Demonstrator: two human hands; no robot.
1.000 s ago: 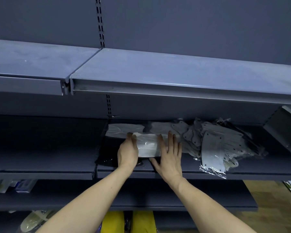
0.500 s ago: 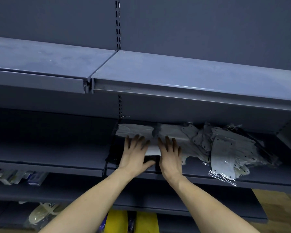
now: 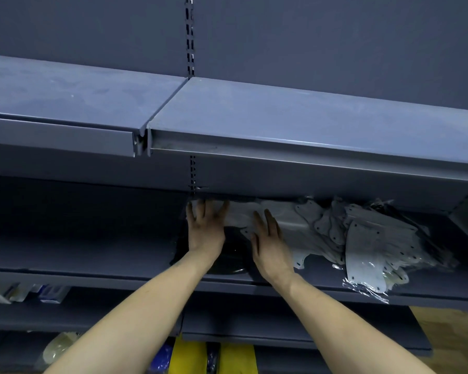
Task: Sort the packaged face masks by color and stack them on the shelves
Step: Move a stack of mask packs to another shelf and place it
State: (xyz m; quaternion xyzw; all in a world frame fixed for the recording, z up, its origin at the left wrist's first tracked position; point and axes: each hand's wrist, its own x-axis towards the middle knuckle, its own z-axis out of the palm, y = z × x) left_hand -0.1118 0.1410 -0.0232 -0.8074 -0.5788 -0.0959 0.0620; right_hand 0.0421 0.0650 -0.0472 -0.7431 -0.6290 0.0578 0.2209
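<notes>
Both my hands are flat on the white masks at the back left of the middle shelf (image 3: pixel 335 291). My left hand (image 3: pixel 204 232) lies with straight, spread fingers on the left end of the white stack (image 3: pixel 241 214), fingertips reaching toward the back panel. My right hand (image 3: pixel 268 244) lies beside it, fingers straight and together, pressing the same stack a little nearer the front. Neither hand curls round anything; both only press down.

The stack runs left to right, its long axis along the shelf, and it sits straight ahead of my fingers, pushed deep under the upper shelf (image 3: pixel 281 125). Just in front of it, under my wrists, lie dark packets (image 3: pixel 227 263), which I take for the black masks.

What the next move hangs on, I judge, is the loose heap of white packaged masks (image 3: pixel 362 247) lying to the right of my right hand, spilling toward the shelf's front edge with crinkled wrap hanging over it. That heap touches the tidy stack at its right end. My right hand is clearly the nearer one, so I would reach sideways to the right with it, while the left steadies the stack so it does not slide.
</notes>
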